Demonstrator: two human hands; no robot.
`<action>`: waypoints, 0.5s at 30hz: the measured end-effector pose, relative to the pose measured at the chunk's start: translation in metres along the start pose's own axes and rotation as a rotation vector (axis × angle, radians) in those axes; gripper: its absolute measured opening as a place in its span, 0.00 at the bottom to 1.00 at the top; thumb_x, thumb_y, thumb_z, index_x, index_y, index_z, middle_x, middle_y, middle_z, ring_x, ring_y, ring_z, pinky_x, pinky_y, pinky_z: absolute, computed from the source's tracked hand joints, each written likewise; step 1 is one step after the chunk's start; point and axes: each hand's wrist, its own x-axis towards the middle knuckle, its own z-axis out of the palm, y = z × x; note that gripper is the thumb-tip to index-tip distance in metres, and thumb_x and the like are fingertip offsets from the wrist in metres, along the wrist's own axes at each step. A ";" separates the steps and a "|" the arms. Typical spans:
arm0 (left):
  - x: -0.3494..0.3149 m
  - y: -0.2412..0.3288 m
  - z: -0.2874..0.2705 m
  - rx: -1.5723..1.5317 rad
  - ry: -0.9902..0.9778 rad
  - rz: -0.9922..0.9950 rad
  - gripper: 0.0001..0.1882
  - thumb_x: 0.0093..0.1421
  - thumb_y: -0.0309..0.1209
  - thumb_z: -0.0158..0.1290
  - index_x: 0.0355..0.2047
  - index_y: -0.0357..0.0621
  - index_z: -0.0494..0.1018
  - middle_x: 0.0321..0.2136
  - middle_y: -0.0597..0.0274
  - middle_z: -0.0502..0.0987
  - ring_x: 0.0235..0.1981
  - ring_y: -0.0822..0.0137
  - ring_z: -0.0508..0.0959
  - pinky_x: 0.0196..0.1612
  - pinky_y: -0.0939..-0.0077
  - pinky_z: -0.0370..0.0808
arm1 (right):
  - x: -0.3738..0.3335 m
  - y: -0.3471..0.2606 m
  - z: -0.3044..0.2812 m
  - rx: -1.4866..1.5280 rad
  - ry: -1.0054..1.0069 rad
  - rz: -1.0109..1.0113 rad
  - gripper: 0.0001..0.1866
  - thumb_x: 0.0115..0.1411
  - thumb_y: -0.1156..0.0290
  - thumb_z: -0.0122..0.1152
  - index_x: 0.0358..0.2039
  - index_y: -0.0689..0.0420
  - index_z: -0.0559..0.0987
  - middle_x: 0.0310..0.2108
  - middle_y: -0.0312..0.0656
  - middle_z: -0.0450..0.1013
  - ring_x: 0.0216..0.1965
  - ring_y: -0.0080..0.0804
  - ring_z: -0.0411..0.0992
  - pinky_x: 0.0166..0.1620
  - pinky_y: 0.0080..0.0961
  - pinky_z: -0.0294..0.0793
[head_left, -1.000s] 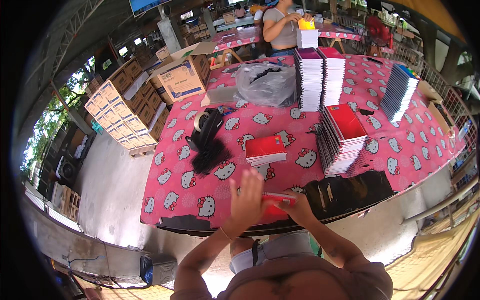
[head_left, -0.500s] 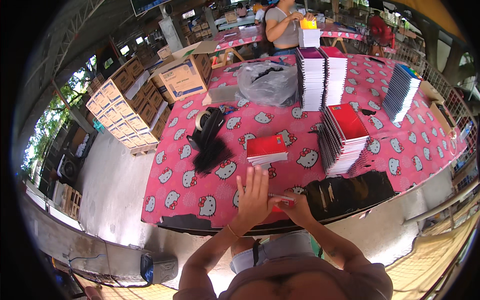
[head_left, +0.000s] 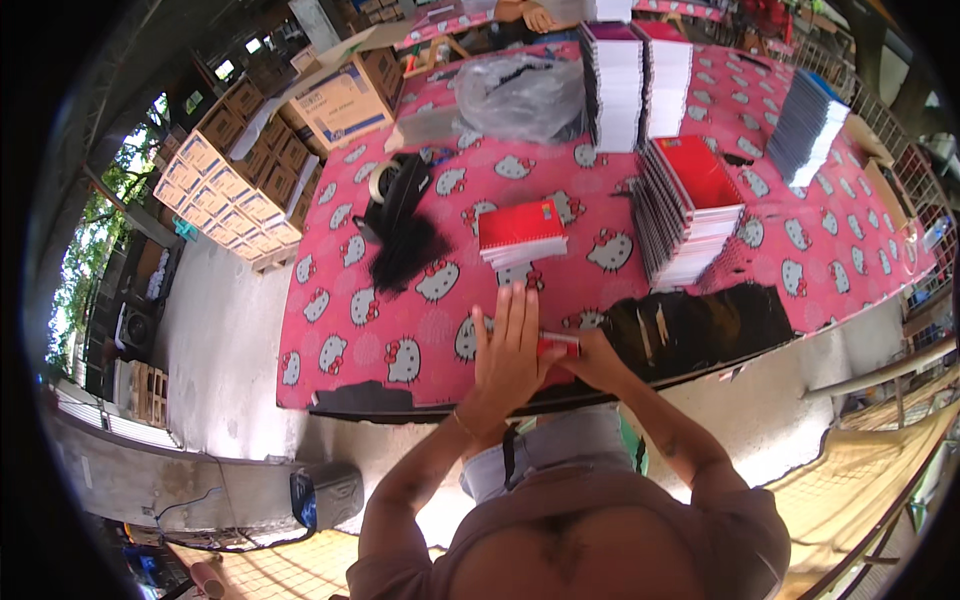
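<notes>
Head view. From where I stand, the left hand (head_left: pixel 508 350) is open, fingers straight and together, palm down at the left end of the red book (head_left: pixel 560 346). The right hand (head_left: pixel 600 362) is closed about its right end. The hold appears chosen to keep the book square, one side braced, the other gripped. The book lies between the hands, close to the near edge of the worktop (head_left: pixel 560 290); its hidden part cannot be inspected.

Just beyond the left fingertips sits a low stack (head_left: pixel 522 230), glossy red covers over white page blocks, apparently kept within easy reach. Ahead of the right hand, a taller spiral-bound stack (head_left: pixel 690 215) leans, probably because the bindings add thickness on one side. Left of the hands' line, a dark, bristly bundle (head_left: pixel 408 250) adjoins a black tape dispenser (head_left: pixel 400 190). The worktop's cover is smooth, printed pink sheeting, torn to black right of the hands.
</notes>
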 end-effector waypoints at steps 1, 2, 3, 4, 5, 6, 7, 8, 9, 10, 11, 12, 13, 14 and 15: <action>0.003 -0.002 0.002 -0.028 -0.012 0.020 0.45 0.62 0.56 0.48 0.66 0.29 0.55 0.68 0.37 0.54 0.70 0.43 0.53 0.66 0.33 0.45 | 0.003 0.002 -0.001 -0.040 -0.009 -0.025 0.19 0.58 0.75 0.64 0.52 0.57 0.79 0.38 0.50 0.81 0.34 0.31 0.79 0.42 0.27 0.77; 0.000 -0.002 0.006 -0.058 -0.024 0.040 0.46 0.61 0.55 0.49 0.66 0.28 0.54 0.68 0.35 0.53 0.71 0.41 0.52 0.66 0.32 0.44 | 0.001 0.003 0.005 -0.003 0.011 -0.017 0.20 0.58 0.75 0.63 0.52 0.57 0.79 0.38 0.50 0.81 0.34 0.32 0.79 0.42 0.28 0.77; -0.026 0.005 0.016 -0.062 -0.043 0.050 0.47 0.62 0.56 0.49 0.66 0.27 0.52 0.68 0.35 0.52 0.71 0.41 0.51 0.66 0.31 0.43 | -0.002 0.004 0.011 0.034 0.033 -0.007 0.20 0.58 0.75 0.63 0.52 0.56 0.79 0.37 0.50 0.80 0.34 0.32 0.79 0.42 0.28 0.77; -0.035 0.009 0.022 -0.084 -0.063 0.046 0.47 0.62 0.56 0.49 0.66 0.26 0.52 0.68 0.34 0.52 0.71 0.40 0.51 0.66 0.31 0.43 | 0.000 0.004 0.011 0.064 0.068 -0.011 0.20 0.58 0.75 0.63 0.52 0.56 0.79 0.37 0.50 0.80 0.34 0.33 0.79 0.42 0.28 0.77; -0.041 0.013 0.024 -0.103 -0.084 0.036 0.47 0.62 0.56 0.49 0.66 0.26 0.52 0.68 0.33 0.52 0.71 0.40 0.51 0.66 0.30 0.42 | 0.001 0.004 0.012 0.075 0.075 -0.035 0.20 0.57 0.75 0.63 0.52 0.56 0.79 0.37 0.51 0.80 0.35 0.34 0.79 0.42 0.29 0.77; -0.045 0.014 0.028 -0.121 -0.105 0.026 0.48 0.62 0.57 0.48 0.66 0.26 0.52 0.68 0.33 0.52 0.71 0.40 0.51 0.66 0.30 0.42 | 0.001 0.004 0.013 0.086 0.082 -0.059 0.21 0.57 0.76 0.63 0.53 0.56 0.79 0.37 0.51 0.80 0.35 0.35 0.80 0.42 0.29 0.77; -0.030 0.010 0.023 -0.077 -0.061 0.016 0.48 0.62 0.58 0.48 0.66 0.26 0.52 0.68 0.32 0.52 0.71 0.39 0.51 0.66 0.29 0.42 | 0.000 0.005 0.012 0.095 0.096 -0.075 0.21 0.57 0.77 0.62 0.53 0.57 0.79 0.37 0.52 0.80 0.36 0.36 0.80 0.42 0.30 0.76; -0.006 0.002 0.012 -0.033 -0.024 0.006 0.48 0.62 0.58 0.47 0.66 0.26 0.53 0.67 0.32 0.52 0.71 0.39 0.51 0.66 0.29 0.42 | -0.001 0.008 0.012 0.072 0.073 -0.075 0.21 0.57 0.76 0.62 0.53 0.57 0.78 0.38 0.51 0.80 0.37 0.37 0.80 0.43 0.29 0.77; 0.004 -0.001 0.006 0.013 0.012 -0.011 0.48 0.63 0.59 0.46 0.66 0.26 0.53 0.67 0.31 0.53 0.71 0.39 0.50 0.66 0.28 0.42 | 0.001 0.012 0.010 0.052 0.044 -0.075 0.21 0.57 0.76 0.62 0.53 0.58 0.78 0.38 0.51 0.80 0.38 0.37 0.81 0.43 0.29 0.77; -0.009 0.002 0.012 -0.006 -0.024 0.013 0.48 0.63 0.60 0.45 0.66 0.26 0.53 0.67 0.31 0.53 0.71 0.39 0.51 0.66 0.28 0.42 | 0.002 0.014 0.008 0.026 0.012 -0.079 0.21 0.58 0.76 0.62 0.53 0.58 0.78 0.39 0.51 0.80 0.39 0.37 0.81 0.44 0.29 0.77; -0.027 0.006 0.019 -0.021 -0.055 0.037 0.48 0.63 0.60 0.45 0.65 0.26 0.54 0.67 0.31 0.53 0.71 0.39 0.51 0.66 0.28 0.42 | 0.002 0.012 0.008 0.032 0.028 -0.092 0.21 0.58 0.76 0.62 0.53 0.59 0.78 0.39 0.51 0.80 0.39 0.38 0.81 0.44 0.29 0.77; -0.040 0.008 0.028 -0.036 -0.086 0.062 0.48 0.63 0.61 0.44 0.65 0.26 0.55 0.67 0.31 0.53 0.71 0.39 0.51 0.66 0.28 0.43 | 0.001 0.009 0.008 0.038 0.044 -0.105 0.21 0.58 0.76 0.62 0.53 0.59 0.78 0.39 0.51 0.80 0.39 0.38 0.81 0.44 0.29 0.77; -0.036 0.008 0.029 -0.022 -0.050 0.067 0.48 0.63 0.61 0.43 0.65 0.26 0.55 0.67 0.31 0.53 0.71 0.39 0.51 0.65 0.28 0.43 | 0.002 0.005 0.006 0.039 0.068 -0.120 0.21 0.58 0.76 0.62 0.53 0.59 0.78 0.39 0.51 0.80 0.39 0.38 0.81 0.44 0.29 0.77; -0.032 0.008 0.029 -0.009 -0.014 0.070 0.48 0.63 0.61 0.43 0.65 0.26 0.55 0.67 0.31 0.53 0.70 0.39 0.51 0.65 0.29 0.43 | 0.004 0.003 0.004 0.058 0.051 -0.111 0.21 0.57 0.77 0.63 0.53 0.59 0.78 0.39 0.52 0.80 0.38 0.38 0.81 0.43 0.29 0.77; -0.029 0.007 0.029 0.004 0.022 0.073 0.47 0.64 0.61 0.43 0.65 0.26 0.55 0.67 0.32 0.54 0.70 0.39 0.51 0.65 0.29 0.43 | 0.008 0.000 0.001 0.076 0.032 -0.102 0.21 0.57 0.77 0.63 0.53 0.60 0.78 0.38 0.52 0.80 0.38 0.39 0.81 0.43 0.30 0.77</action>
